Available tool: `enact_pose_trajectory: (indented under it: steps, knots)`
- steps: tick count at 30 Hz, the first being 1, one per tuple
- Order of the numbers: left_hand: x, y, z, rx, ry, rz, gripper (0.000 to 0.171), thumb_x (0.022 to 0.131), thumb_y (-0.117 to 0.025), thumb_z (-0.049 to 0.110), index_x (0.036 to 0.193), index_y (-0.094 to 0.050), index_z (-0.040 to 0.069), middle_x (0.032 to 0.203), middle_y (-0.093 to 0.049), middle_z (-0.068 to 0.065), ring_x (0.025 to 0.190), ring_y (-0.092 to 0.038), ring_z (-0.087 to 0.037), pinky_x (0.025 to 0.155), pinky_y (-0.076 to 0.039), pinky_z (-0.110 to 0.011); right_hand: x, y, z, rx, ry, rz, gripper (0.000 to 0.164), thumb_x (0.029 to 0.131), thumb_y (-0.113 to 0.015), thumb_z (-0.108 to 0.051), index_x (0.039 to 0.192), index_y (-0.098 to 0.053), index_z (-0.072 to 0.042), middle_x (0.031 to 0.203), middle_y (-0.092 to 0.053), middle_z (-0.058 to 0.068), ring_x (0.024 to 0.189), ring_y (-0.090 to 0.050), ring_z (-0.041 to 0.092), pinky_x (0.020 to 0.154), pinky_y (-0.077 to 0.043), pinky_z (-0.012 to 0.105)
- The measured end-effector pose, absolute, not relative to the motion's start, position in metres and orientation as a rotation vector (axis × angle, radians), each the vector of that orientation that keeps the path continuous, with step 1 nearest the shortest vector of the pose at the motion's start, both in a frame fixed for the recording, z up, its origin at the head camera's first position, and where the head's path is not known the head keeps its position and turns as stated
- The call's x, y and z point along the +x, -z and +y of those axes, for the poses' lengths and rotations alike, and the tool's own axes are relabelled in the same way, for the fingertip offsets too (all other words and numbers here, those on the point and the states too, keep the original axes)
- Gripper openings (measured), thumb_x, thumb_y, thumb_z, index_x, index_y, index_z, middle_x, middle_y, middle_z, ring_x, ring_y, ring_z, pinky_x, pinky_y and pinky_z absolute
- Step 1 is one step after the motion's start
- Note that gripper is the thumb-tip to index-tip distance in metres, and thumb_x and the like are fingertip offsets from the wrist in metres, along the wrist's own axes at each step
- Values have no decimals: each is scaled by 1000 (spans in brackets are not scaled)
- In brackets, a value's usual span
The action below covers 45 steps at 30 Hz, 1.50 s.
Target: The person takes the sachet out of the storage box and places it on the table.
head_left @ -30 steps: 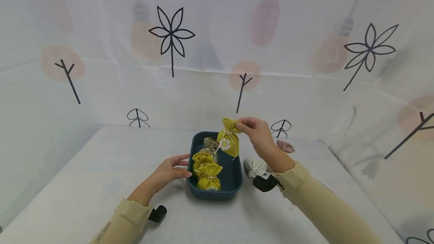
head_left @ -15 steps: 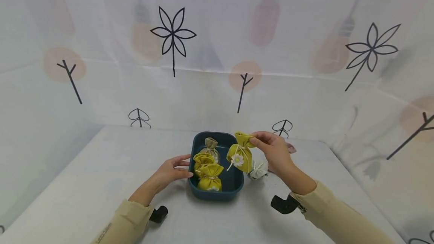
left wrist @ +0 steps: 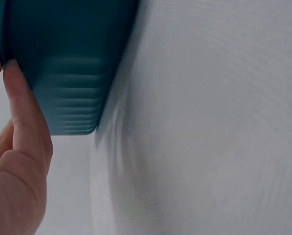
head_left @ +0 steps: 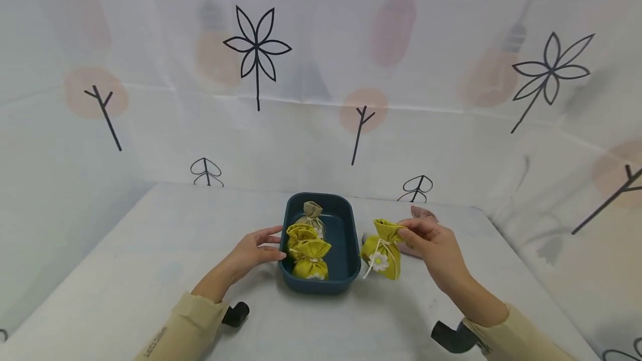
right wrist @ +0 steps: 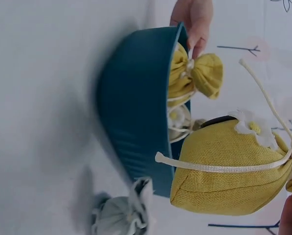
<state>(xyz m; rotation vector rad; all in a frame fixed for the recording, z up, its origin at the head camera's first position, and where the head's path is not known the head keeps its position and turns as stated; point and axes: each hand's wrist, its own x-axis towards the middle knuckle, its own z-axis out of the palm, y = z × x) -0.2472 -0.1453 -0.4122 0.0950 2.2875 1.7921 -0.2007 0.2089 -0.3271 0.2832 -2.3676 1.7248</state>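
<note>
In the head view, my right hand (head_left: 435, 247) pinches the gathered neck of a yellow drawstring pouch (head_left: 385, 255) with a white flower. The pouch hangs just right of a dark blue bin (head_left: 321, 287), its cord dangling. At the bin's left side, my left hand (head_left: 251, 252) holds the rim, with a finger (left wrist: 21, 93) against the outer wall in the left wrist view. Inside the bin, two yellow pouches (head_left: 312, 258) lie along the left side, and a khaki pouch (head_left: 312, 215) is behind them.
A grey pouch (right wrist: 119, 215) lies on the table beside the bin, mostly hidden in the head view. Behind my right hand, a pink pouch (head_left: 423, 214) shows partly. Patterned cloth (head_left: 311, 144) hangs behind the white table (head_left: 200, 227).
My right hand has carried the yellow pouch from over the bin's far right corner rightward, toward me and lower, to beside the bin. My left hand and the bin stay put.
</note>
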Motion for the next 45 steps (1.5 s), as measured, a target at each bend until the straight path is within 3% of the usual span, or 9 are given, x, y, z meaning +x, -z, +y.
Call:
enact_pose_trajectory:
  steps: [6,19,37,45]
  knots:
    - [-249,413,-144,91,-1802,2272,71,75,-79,21,138,-46,18,122,-54,-9,104,-56,-23,86,-49,-39,-189,342,227,220,-1718,-2377,29,90,-63,-13,105,-60,11,93,-63,-4,84,-59,7,73,-50,19]
    - [-248,411,-145,63,-1803,2279,72,74,-80,20,138,-47,19,122,-54,-9,103,-56,-22,85,-50,-38,-185,366,262,141,-1647,-2423,34,91,-62,-19,106,-61,11,88,-66,-6,81,-61,6,73,-50,17]
    - [-247,407,-144,114,-1810,2247,71,78,-77,18,140,-43,16,126,-51,-12,112,-51,-27,86,-49,-39,-216,380,290,24,-1543,-2514,44,92,-59,-29,114,-58,9,92,-65,-5,82,-59,2,73,-46,12]
    - [-247,410,-144,74,-1826,2242,72,75,-79,20,139,-46,18,123,-53,-9,106,-55,-23,85,-50,-38,-224,385,294,-16,-1563,-2496,43,92,-60,-25,114,-57,11,90,-65,-7,81,-58,0,72,-47,13]
